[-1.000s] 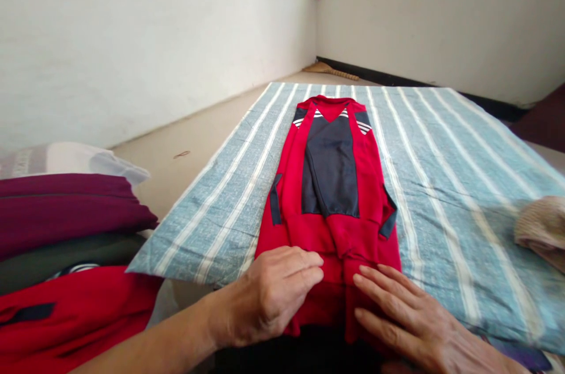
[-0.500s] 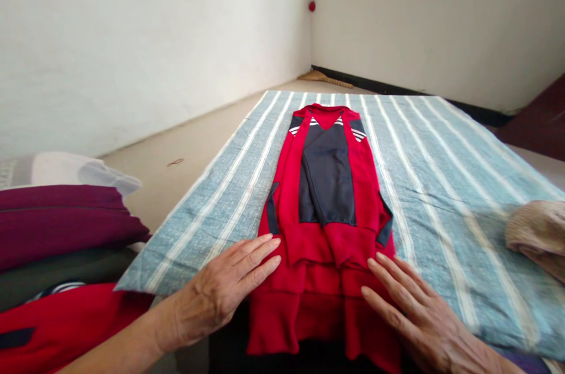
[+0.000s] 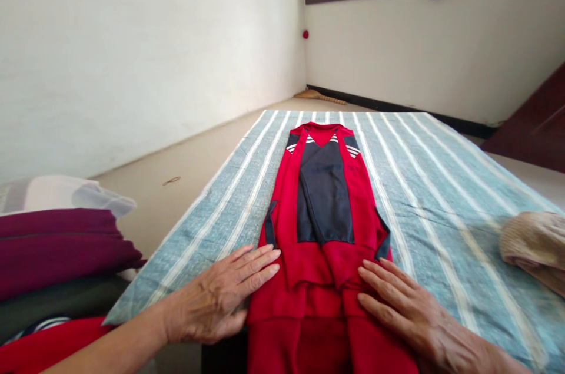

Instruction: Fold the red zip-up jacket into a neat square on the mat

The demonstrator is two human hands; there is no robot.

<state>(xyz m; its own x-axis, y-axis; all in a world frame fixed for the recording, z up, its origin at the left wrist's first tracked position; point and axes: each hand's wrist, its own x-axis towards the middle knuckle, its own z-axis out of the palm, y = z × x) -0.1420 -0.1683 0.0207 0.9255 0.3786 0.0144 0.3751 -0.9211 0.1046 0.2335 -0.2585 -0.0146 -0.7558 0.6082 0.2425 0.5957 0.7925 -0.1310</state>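
Head view: a red-and-navy track top (image 3: pixel 324 238) lies lengthwise over a blue-and-white striped cloth (image 3: pixel 441 238), its collar (image 3: pixel 324 125) at the far end and its lower part coming towards the person, past the cloth's near edge. Both hands are flat and grasp nothing. The left hand (image 3: pixel 220 297) has its fingertips on the top's left margin, palm mostly off the fabric; the right hand (image 3: pixel 410 309) rests across the right margin, fingers angled inwards.

The step in hand looks like smoothing and squaring the top. Matched, light pressure from straight fingers would suit it best, since pushing harder on one side could skew the long edges. The red ribbed bands (image 3: pixel 306 265) below the dark central panel (image 3: pixel 326 197) sit unevenly, with ripples between the fingertips of the two hands; these seem to want easing flat before anything is creased. The slick-looking panel may slide over its neighbours, so short strokes should be safer than a long drag. The near end lacks the cloth beneath it, so supporting it would probably help prevent pulling. A beige knitted item (image 3: pixel 536 247) at the right edge is well clear of the right hand.
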